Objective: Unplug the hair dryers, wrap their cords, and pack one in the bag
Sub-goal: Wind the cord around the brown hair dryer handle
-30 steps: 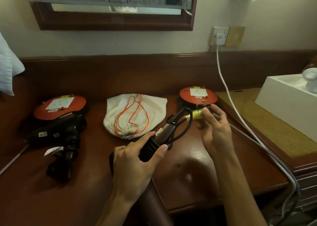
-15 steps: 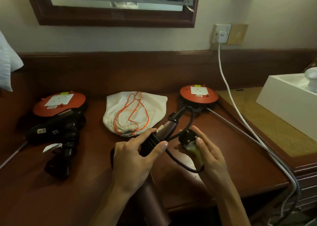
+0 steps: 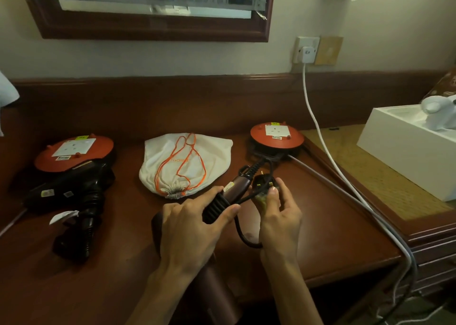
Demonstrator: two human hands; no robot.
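Note:
My left hand (image 3: 195, 228) grips the ribbed handle of a maroon hair dryer (image 3: 234, 191) at the desk's middle front; its barrel points down toward me, partly hidden by my wrist. My right hand (image 3: 278, 213) pinches the dryer's black plug (image 3: 263, 182), prongs up, beside the handle's tip. The black cord (image 3: 243, 233) loops under both hands. A white drawstring bag (image 3: 185, 161) with orange strings lies flat behind. A second, black hair dryer (image 3: 71, 196) lies at the left with its cord wound round the handle.
Two round orange socket reels sit on the desk, one left (image 3: 74, 152), one right (image 3: 276, 134). A white cable (image 3: 318, 124) runs from the wall socket (image 3: 306, 50) down past the desk's right edge. A white box (image 3: 404, 149) stands on the lower side table at right.
My right hand pulled the plug away from the right orange reel, swung it down toward me, then brought it up beside the dryer's handle. The left hand kept its hold.

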